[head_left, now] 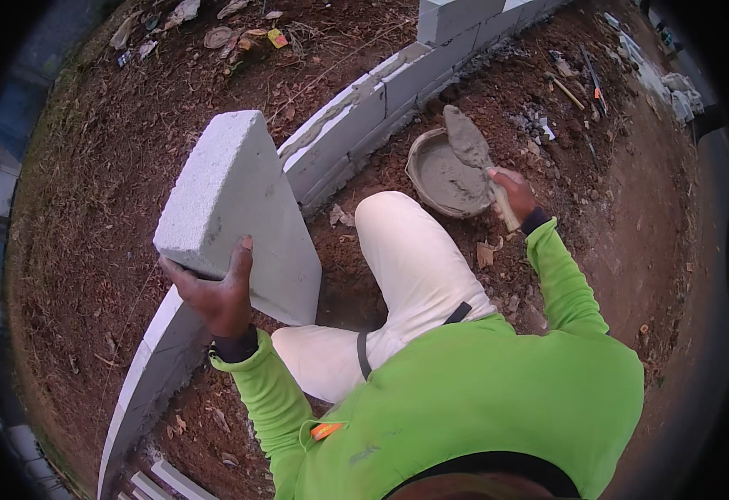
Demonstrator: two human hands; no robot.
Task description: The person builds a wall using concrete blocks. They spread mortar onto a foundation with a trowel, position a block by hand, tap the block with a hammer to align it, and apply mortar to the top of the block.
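Note:
My left hand grips a large white lightweight block by its near left end, tilted up over the low curved wall. My right hand is closed on the wooden handle of a mortar trowel, its blade coated in grey mortar and held over a round tub of wet mortar. Beyond the block, the wall continues as a course of white blocks with a line of grey mortar along its top.
A raised block stands on the far wall. Tools, white scraps and loose offcuts lie on the reddish soil. Leaf litter and rubbish cover the ground behind the wall. My bent knees are beside the wall.

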